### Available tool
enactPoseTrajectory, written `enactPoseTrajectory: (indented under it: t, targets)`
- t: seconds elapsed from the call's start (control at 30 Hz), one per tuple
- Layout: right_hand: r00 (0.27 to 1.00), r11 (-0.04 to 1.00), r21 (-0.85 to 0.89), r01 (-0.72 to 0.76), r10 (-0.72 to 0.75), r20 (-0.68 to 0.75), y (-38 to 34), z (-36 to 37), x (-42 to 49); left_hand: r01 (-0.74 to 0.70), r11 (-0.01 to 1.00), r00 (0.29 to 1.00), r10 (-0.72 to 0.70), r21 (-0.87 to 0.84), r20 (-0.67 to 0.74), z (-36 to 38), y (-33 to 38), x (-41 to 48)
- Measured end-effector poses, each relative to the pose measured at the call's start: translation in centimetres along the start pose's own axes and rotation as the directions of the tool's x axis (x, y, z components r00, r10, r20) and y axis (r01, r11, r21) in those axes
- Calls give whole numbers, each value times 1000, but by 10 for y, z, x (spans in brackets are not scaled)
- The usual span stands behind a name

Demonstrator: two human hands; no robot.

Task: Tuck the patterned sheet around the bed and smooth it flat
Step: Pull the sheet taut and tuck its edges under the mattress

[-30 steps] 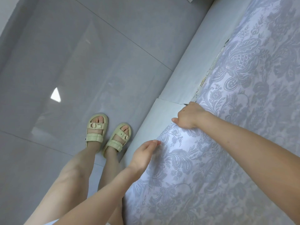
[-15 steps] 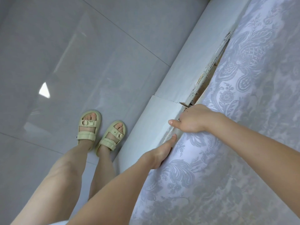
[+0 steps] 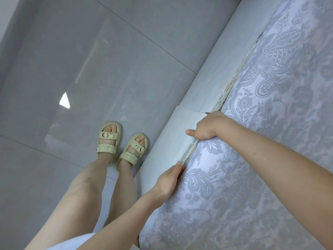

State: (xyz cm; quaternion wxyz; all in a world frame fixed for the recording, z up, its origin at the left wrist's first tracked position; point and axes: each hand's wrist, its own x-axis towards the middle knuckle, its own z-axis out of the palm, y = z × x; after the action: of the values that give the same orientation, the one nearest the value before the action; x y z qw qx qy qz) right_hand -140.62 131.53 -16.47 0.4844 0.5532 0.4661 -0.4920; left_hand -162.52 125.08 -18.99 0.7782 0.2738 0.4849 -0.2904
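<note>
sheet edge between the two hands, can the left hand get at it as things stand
Probably yes: the left hand has its fingers touching the sheet edge just below that stretch, and nothing lies along it up to the right hand.

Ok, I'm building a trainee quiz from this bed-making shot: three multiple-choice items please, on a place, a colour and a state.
1. The left hand and right hand are: A on the floor; B at the edge of the patterned sheet; C mid-bed.
2. The sandals are: A black; B red; C pale yellow-green.
3. The right hand's fingers are: A curled over the sheet's edge; B spread flat; C dangling.
Key: B, both meet the seam by the bed frame; C, plain on both feet; A, only knuckles and thumb show.
</note>
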Motion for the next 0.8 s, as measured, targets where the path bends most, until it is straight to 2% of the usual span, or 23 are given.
enactPoseTrajectory:
  t: [0.07,0.13,0.17,0.2,0.27,0.33,0.4,0.47,0.53,0.57,0.63,0.73,0.8]
  targets:
    - [987,998,23,52,-48,-153,-2,-1,-12,70,997,997,-68,-29,46,9,-3,5]
    - [918,987,-14,163,-157,-365,-13,1,-27,175,978,982,-164,-113,98,10,-6,8]
    - [878,971,-3,241,-219,-426,-23,5,-35,210,966,974,-194,-148,114,8,-9,9]
    - [857,951,22,307,-266,-441,-34,12,-42,227,959,970,-206,-172,132,5,-12,9]
    - [880,936,54,349,-307,-362,-52,31,-51,230,956,964,-199,-179,175,0,-13,9]
    - [928,956,23,293,-279,-246,-61,49,-48,216,958,965,-180,-187,192,-5,-17,8]
    - [958,975,-20,220,-220,-186,-69,57,-37,163,967,979,-133,-195,158,-12,-20,0]
    - [980,988,-32,153,-155,-128,-78,56,-26,45,983,999,-50,-179,-20,-25,-25,-18]
    - [993,994,-50,94,-97,-60,-87,53,-19,-48,990,975,18,-131,-221,-45,-33,-36]
    - [996,996,-51,75,-77,-43,-91,52,-18,-52,996,965,30,-79,-260,-56,-40,-41]
    - [996,998,-9,54,-55,-69,-97,53,-22,-1,999,964,9,32,-264,-75,-55,-50]
    - [959,978,178,108,-56,-276,-102,60,-30,114,980,958,-64,165,-281,-91,-81,-49]
    - [925,940,295,171,-51,-376,-110,66,-38,112,967,961,-46,230,-271,-94,-97,-50]
